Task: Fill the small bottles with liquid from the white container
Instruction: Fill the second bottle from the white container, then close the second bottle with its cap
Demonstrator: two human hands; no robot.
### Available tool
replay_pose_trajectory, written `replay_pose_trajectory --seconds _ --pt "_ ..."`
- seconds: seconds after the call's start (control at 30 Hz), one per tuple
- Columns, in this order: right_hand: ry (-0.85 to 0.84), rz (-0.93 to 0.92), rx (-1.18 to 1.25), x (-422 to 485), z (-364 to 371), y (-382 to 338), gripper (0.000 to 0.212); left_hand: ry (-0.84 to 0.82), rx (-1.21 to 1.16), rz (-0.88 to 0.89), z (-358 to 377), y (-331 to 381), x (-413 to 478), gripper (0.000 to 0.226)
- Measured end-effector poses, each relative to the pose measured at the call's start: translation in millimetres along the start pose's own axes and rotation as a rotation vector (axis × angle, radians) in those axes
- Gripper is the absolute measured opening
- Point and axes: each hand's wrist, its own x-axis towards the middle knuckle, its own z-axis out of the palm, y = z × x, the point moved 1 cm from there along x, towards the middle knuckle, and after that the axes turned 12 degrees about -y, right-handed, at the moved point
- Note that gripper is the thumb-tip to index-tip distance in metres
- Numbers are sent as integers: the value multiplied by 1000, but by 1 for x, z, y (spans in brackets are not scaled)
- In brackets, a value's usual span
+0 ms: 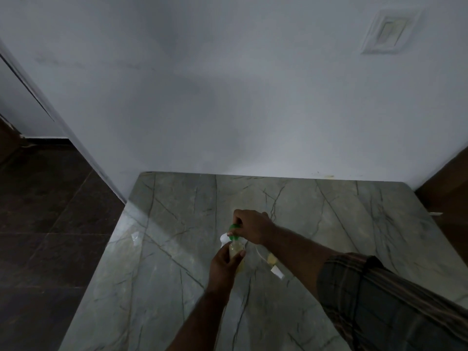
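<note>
Already the work looks well on its way. On the grey veined tabletop [329,224] the left hand [222,267] is curled round a small bottle [235,247], held upright near the slab's centre. The right hand [253,225], coming in from three o'clock, pinches the bottle's green cap [234,226] between thumb and fingertips. The bottle shows pale yellowish liquid inside, so I judge this one filled and the step in hand to be the cap; whether it is being screwed on or off cannot be told.

Just behind the bottle, at about ten o'clock from it, a white shape [224,239] peeks out. It may be the white container, but the hands hide too much of it to be sure. At four o'clock from the held bottle a second bottle [273,260] seems to lie on its side, yellowish within, with a white cap [277,272]. How many bottles remain to be filled is not shown.

Round about, a pale wall [228,97] rises at twelve o'clock, with a square wall plate [391,31] at one o'clock. Dark floor tiles [50,224] lie at nine. A checked sleeve [379,300] covers the right forearm at five. A clear scrap [134,236] sits near the slab's nine o'clock edge, well apart from the hands. Only the lying bottle sits close enough for an elbow or wrist to knock.
</note>
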Motion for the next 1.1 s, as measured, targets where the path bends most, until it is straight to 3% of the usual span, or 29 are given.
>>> replay_pose_trajectory --seconds 0.5,0.67,0.73,0.87,1.0,1.1 --pt "111 48 213 -20 3 3 43 4 5 14 0 -4 -4 28" --pt "535 194 324 -79 44 30 22 2 1 44 -5 0 -10 39" --pt "632 307 400 -111 81 50 15 1 3 38 -5 -1 -12 43" --pt "565 525 499 -135 140 86 10 8 7 7 -5 -7 -16 47" --pt "486 548 489 -122 160 101 42 23 9 -13 -3 -13 -18 47" --pt "385 524 424 -107 167 104 54 17 27 -36 -2 -18 -18 45"
